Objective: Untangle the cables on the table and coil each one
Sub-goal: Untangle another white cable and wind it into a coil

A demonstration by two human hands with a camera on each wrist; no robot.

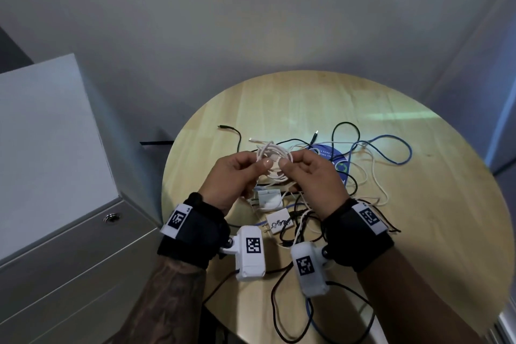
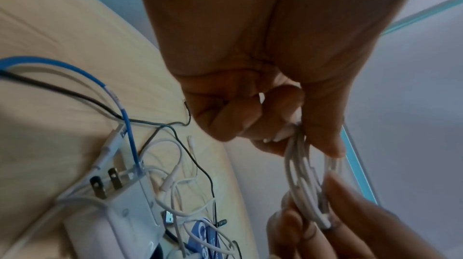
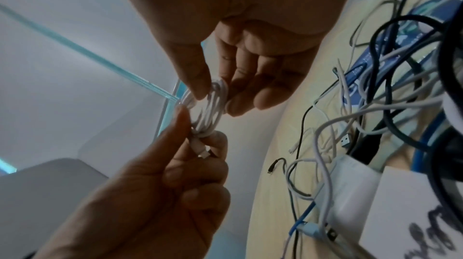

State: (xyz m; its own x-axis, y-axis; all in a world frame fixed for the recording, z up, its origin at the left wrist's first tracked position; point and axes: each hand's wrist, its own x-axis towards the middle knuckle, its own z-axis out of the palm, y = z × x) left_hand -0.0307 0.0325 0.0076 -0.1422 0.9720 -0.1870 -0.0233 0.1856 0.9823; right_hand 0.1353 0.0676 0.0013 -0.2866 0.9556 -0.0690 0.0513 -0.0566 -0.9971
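**Up close: a white coil held between two hands**

Just above the round, pale wooden desk [image 1: 418, 232], a smooth white cable [image 1: 275, 158] sits wound into a small tight coil of several loops, lifted clear of the surface. The left hand [image 1: 234, 176] pinches one side of it between thumb and curled fingers; the right hand [image 1: 312, 176] pinches the other side the same way. Beneath and beyond them sprawls a loose tangle [image 1: 349, 176]: thin black leads, glossy white ones, and a thicker blue cable [image 1: 391, 145] looping far out to the right. A boxy white charger [image 1: 269, 200] lies among them.

From the right wrist, a plug end [image 3: 203, 152] of the coil shows, tucked against the left fingers [image 3: 200, 174]. From the left wrist, the charger's two flat metal prongs [image 2: 107, 182] stand out, hidden from the head view.
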